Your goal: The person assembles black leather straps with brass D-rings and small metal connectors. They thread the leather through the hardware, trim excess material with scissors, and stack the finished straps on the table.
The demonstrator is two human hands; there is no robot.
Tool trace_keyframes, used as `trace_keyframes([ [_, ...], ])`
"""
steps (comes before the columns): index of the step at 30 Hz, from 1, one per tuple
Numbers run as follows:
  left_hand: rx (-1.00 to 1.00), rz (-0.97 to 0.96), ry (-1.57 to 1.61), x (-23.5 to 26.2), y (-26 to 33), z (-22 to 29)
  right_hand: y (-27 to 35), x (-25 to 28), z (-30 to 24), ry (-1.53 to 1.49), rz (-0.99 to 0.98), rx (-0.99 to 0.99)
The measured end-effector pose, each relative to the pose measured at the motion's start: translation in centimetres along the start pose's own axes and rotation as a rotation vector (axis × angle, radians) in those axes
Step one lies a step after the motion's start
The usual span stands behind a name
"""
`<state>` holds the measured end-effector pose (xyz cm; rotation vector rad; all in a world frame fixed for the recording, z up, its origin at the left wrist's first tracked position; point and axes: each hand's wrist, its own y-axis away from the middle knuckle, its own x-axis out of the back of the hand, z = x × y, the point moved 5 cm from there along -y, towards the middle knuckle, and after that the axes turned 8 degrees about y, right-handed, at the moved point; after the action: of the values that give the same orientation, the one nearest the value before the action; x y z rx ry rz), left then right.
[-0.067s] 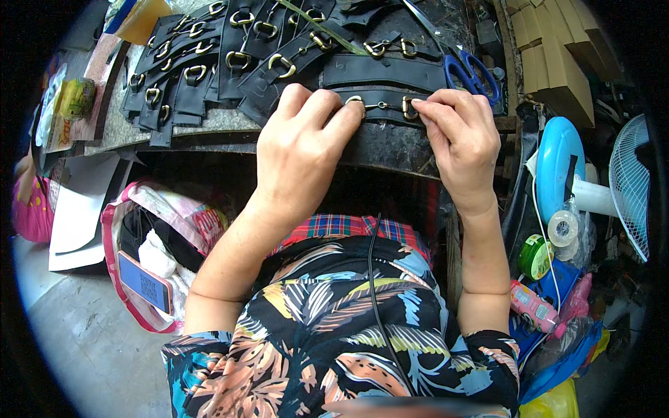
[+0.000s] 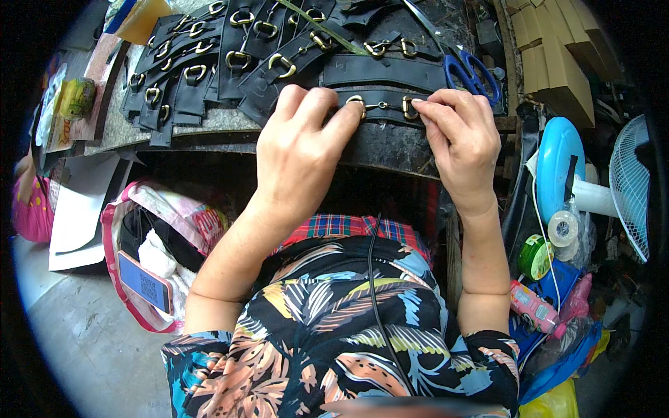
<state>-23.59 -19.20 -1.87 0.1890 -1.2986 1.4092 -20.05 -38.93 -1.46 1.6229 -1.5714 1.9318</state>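
Both hands rest on a black leather strap [image 2: 380, 111] lying across the near edge of the counter [image 2: 209, 122], directly ahead of the person. The left hand [image 2: 300, 150] has its fingers [image 2: 345, 118] pressed together on the strap beside a brass ring [image 2: 356, 102], partly covering it. The right hand [image 2: 460, 136] has its fingers [image 2: 426, 111] pinched on the strap at a brass buckle [image 2: 406, 106], most of which they hide. A thin metal link [image 2: 381, 106] joins ring and buckle between the two hands.

Farther back, rows of similar black straps with brass buckles [image 2: 202, 70] overlap so that single pieces are hard to separate; the top ones are cut off by the picture's rim. Blue-handled scissors [image 2: 472, 73] lie just right of the strap, blades running up out of clear view. A white fan [image 2: 631, 191] on the right is half lost in the dark rim. Below left, a phone [image 2: 143, 280] lies in a pink bag [image 2: 125, 237]; the bag's contents are unclear
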Motion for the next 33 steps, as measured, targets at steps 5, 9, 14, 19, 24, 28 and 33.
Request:
trace_keyframes([
  [5,-0.006,0.046,0.05,0.5,0.7,-0.2,-0.7,0.2,0.1,-0.055,0.03,-0.011],
  [9,0.022,0.14,0.103,1.8,1.2,-0.4,-2.4,0.9,-1.1,-0.099,0.058,0.047],
  [14,0.128,0.172,0.027,3.4,1.5,-0.8,-4.3,-1.5,-4.7,-0.149,-0.057,0.169],
  [19,0.149,0.113,-0.108,2.9,1.1,-1.2,-5.0,-3.6,-5.1,-0.098,-0.129,0.21],
  [24,0.171,0.031,-0.294,1.8,0.8,-0.5,-4.8,-3.7,-4.2,-0.233,-0.1,0.088],
  [28,0.188,0.013,-0.305,1.6,0.7,-0.3,-4.4,-3.8,-4.4,-0.224,-0.164,0.101],
  [33,0.137,0.074,-0.236,1.6,0.3,-0.3,-4.4,-3.6,-3.8,-0.335,-0.158,0.127],
])
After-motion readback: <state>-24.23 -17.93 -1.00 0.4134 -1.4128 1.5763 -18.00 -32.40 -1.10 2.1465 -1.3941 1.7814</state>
